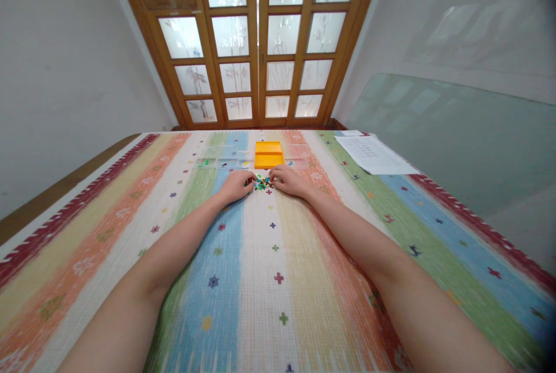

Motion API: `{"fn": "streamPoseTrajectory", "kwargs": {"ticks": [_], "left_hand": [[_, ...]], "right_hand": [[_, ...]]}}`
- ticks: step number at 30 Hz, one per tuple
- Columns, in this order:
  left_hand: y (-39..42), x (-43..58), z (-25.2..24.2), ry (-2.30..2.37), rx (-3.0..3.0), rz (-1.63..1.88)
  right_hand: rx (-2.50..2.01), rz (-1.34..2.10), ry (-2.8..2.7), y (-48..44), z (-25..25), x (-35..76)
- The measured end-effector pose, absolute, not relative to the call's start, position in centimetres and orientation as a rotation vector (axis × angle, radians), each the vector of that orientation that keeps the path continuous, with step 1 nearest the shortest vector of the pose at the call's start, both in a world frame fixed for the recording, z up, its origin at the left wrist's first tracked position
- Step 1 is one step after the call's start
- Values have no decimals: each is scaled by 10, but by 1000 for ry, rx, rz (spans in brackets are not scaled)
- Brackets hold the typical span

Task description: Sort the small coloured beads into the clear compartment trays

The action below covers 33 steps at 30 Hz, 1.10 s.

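Note:
A small pile of tiny colourful pieces (262,183), mostly green, blue, yellow and dark, lies on the striped tablecloth between my hands. My left hand (237,185) rests at the pile's left edge, its fingers curled in towards the thumb. From the other side my right hand (287,180) reaches the pile's right edge, fingers bent and drawn together. Whatever is between the fingertips of either hand is too small to make out. Just beyond the pile stands an open orange plastic box (269,160), its lid folded back.
Clear trays lie on both sides of the box; the left tray (217,163) holds a few green, dark and yellow pieces, the right tray (297,163) a blue one. White paper sheets (373,154) lie at the right. A glass sheet (456,141) leans on the right wall.

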State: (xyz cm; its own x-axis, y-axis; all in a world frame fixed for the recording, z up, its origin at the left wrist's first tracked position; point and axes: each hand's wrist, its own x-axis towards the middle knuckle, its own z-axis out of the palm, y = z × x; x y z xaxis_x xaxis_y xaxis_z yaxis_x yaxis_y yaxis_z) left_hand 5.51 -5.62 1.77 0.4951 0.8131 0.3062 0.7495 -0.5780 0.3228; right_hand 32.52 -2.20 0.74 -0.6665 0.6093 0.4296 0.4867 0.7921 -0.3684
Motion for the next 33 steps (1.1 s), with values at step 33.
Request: {"fn": "streamPoseTrajectory", "kwargs": {"ticks": [33], "left_hand": [[-25,1,2,1791,2307,824]], "right_hand": [[-1035,467,-2030,15,16,261]]}}
